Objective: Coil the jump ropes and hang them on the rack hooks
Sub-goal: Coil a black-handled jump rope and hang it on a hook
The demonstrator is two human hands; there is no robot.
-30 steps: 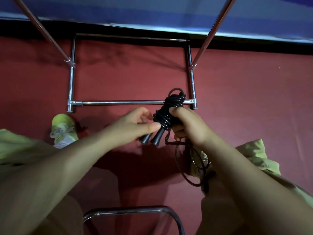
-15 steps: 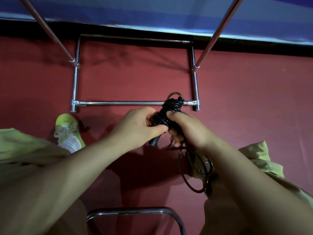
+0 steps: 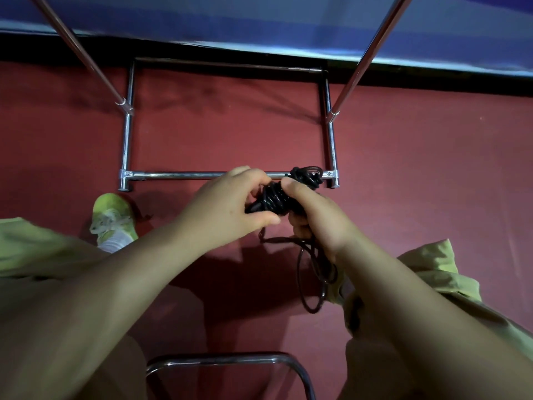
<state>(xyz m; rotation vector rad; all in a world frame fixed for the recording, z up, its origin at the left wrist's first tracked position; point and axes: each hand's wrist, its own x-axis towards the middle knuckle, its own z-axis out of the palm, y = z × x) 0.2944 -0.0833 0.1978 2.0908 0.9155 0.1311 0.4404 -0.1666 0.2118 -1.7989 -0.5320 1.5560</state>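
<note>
A black jump rope (image 3: 275, 196) is bundled into a tight coil with its cord wound around the two handles. My right hand (image 3: 315, 216) grips the bundle from the right, thumb on top. My left hand (image 3: 230, 206) closes over the handle ends from the left. Loose loops of the cord (image 3: 313, 272) hang down below my right wrist. The chrome rack (image 3: 184, 175) stands on the floor just beyond my hands. No hooks are in view.
The rack's two uprights (image 3: 359, 67) rise toward the top corners, in front of a blue wall (image 3: 259, 21). The floor is red carpet (image 3: 432, 174). A curved chrome tube (image 3: 225, 360) sits near the bottom edge. My yellow-green shoe (image 3: 112, 216) rests at the left.
My left hand has slid over the handle ends, which now hide under its fingers. The bundle has tilted more toward horizontal. The view has shifted slightly.
</note>
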